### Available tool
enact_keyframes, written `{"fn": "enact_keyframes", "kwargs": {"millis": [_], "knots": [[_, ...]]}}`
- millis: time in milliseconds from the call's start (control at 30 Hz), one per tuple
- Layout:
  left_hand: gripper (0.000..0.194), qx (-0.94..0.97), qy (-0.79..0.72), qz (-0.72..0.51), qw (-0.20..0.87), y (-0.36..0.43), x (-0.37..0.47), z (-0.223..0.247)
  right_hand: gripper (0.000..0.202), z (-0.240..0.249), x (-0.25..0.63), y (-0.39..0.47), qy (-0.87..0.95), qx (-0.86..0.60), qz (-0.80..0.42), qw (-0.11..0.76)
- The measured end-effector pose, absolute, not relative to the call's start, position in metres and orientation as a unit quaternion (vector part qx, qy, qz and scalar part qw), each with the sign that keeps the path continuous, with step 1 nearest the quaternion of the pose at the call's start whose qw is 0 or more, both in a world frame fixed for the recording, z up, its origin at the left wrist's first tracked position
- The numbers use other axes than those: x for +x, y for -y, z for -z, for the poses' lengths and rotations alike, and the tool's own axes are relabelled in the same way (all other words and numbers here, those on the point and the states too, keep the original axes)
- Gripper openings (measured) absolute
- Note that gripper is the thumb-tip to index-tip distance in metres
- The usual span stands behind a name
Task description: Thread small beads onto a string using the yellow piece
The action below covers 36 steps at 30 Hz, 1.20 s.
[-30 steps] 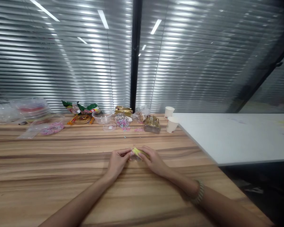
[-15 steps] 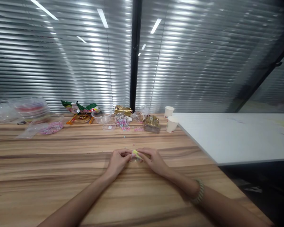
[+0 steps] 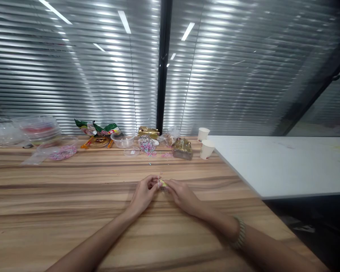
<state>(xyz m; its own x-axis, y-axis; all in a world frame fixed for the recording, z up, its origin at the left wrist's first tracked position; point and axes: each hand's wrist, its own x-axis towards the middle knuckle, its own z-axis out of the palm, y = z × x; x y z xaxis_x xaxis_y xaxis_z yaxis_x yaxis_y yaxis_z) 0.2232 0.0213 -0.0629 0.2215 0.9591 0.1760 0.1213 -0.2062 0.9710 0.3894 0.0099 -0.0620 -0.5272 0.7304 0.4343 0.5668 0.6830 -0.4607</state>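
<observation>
Slatted blinds (image 3: 102, 87) fill the background ahead of me, split by a dark post (image 3: 162, 83), with strips of light (image 3: 124, 22) shining across them. Below them runs the wood-grained counter (image 3: 59, 211) where I have my arms laid forward, and a white table (image 3: 294, 166) adjoins it on the right.

From my head view, both my hands meet near the middle of the counter. My right hand (image 3: 185, 195) has its fingers closed around a small yellow piece (image 3: 163, 183), mostly covered by them. My left hand (image 3: 142, 194) is curled just beside it, fingers slightly parted around a thin white strip (image 3: 158, 182); I cannot tell whether they grip it. Something clear and shiny shows below the yellow piece, too small to make out. A bracelet (image 3: 240, 233) circles my right wrist.

Along the far edge, well apart from my fingers, stand two paper cups (image 3: 207, 149), a gold-topped box (image 3: 183, 149), a gold pack (image 3: 149, 132) and a bag of coloured bits (image 3: 146, 144). Further left come a clear tub (image 3: 122, 141) with a lid (image 3: 131, 151) before it, green packs (image 3: 105, 129) and stacked containers (image 3: 38, 130).
</observation>
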Motion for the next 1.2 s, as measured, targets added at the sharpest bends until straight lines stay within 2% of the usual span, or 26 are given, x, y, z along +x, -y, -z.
{"fn": "enact_keyframes", "kwargs": {"millis": [200, 433, 800, 1000, 1200], "knots": [[0.025, 0.722, -0.415, -0.398, 0.385, -0.012, 0.224, 0.055, 0.027, 0.064, 0.391, -0.012, 0.866, -0.398, -0.101, 0.287], [0.023, 0.730, -0.421, -0.386, 0.375, -0.011, 0.226, 0.050, 0.022, 0.063, 0.391, -0.009, 0.864, -0.404, -0.070, 0.290], [0.027, 0.772, -0.380, -0.356, 0.364, -0.005, 0.228, 0.036, 0.020, 0.061, 0.391, -0.012, 0.793, -0.474, -0.133, 0.358], [0.021, 0.813, -0.324, -0.404, 0.266, 0.005, 0.231, 0.032, 0.022, 0.061, 0.391, -0.014, 0.771, -0.496, -0.155, 0.368], [0.022, 0.807, -0.321, -0.368, 0.332, 0.007, 0.229, 0.029, 0.022, 0.061, 0.391, -0.012, 0.774, -0.485, -0.155, 0.378]]}}
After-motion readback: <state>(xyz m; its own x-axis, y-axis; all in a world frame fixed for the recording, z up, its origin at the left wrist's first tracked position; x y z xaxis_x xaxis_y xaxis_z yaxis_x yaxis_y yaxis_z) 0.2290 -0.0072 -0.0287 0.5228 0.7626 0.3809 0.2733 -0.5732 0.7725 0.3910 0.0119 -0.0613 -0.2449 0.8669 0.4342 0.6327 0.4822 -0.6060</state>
